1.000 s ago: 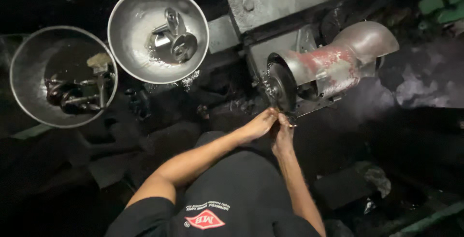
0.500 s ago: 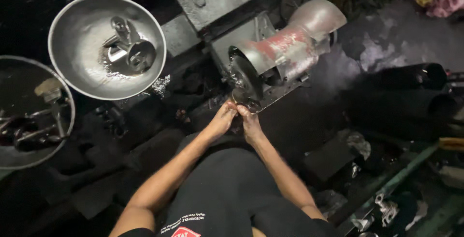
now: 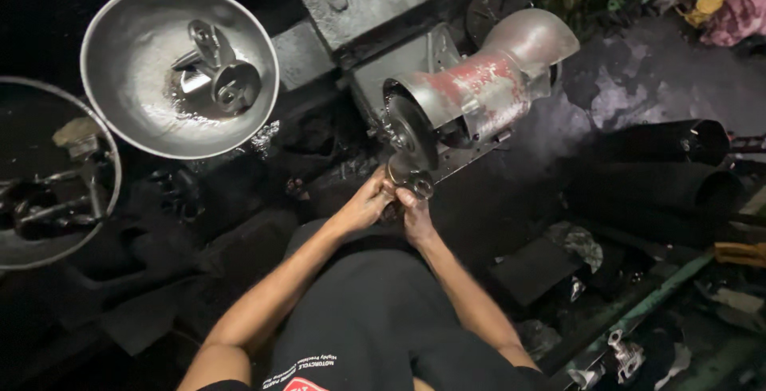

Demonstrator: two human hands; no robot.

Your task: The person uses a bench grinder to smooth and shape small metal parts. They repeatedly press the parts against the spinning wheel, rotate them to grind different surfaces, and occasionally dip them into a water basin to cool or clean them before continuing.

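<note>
Both hands grip 1 small metal part (image 3: pixel 408 179), pressed against the grinding wheel (image 3: pixel 413 132). The left hand (image 3: pixel 363 206) and right hand (image 3: pixel 416 217) close fingers round it. Beyond, a steel bowl (image 3: pixel 120 96) holds 3 shiny metal pieces (image 3: pixel 215 72).

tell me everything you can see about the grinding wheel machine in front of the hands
The bench grinder lies slanted across the upper middle, on a grey metal base. Its body looks like worn silvery metal with patches of red paint, flaring to a rounded cap at the upper right. A dark round wheel sits at its lower-left end, edge toward the camera. The left hand and right hand together press a small metal part against the wheel's lower rim. Whether it spins cannot be told.
</note>
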